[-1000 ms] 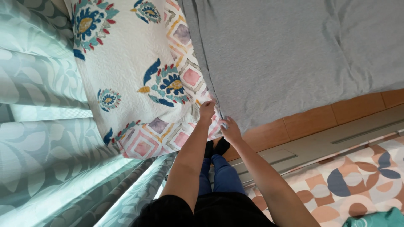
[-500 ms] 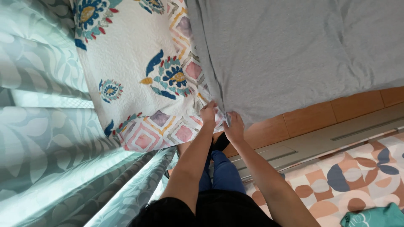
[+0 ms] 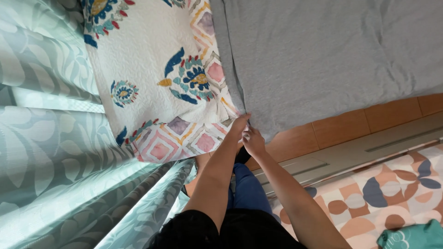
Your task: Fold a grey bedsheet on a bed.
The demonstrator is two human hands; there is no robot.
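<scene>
Two hands meet at the bed's corner, the landmark here. Nearest the camera are dark sleeves and blue trousers, and a patterned rug [image 3: 387,193] lies right of the legs with a teal cloth [image 3: 415,235] at its near edge. The left hand [image 3: 240,123] and right hand [image 3: 254,140] sit close together, almost touching, both pinched on the lower edge of the grey sheet [image 3: 332,60] just where it meets the quilt [image 3: 161,78]. The left hand is slightly farther up, nearer the seam. The sheet spreads away from the hands, up and to the right; its gripped edge runs up from the hands along the quilt's border. The wooden bed frame [image 3: 350,129] shows below the sheet. Green leaf-patterned curtains [image 3: 50,152] hang left of the quilt.
</scene>
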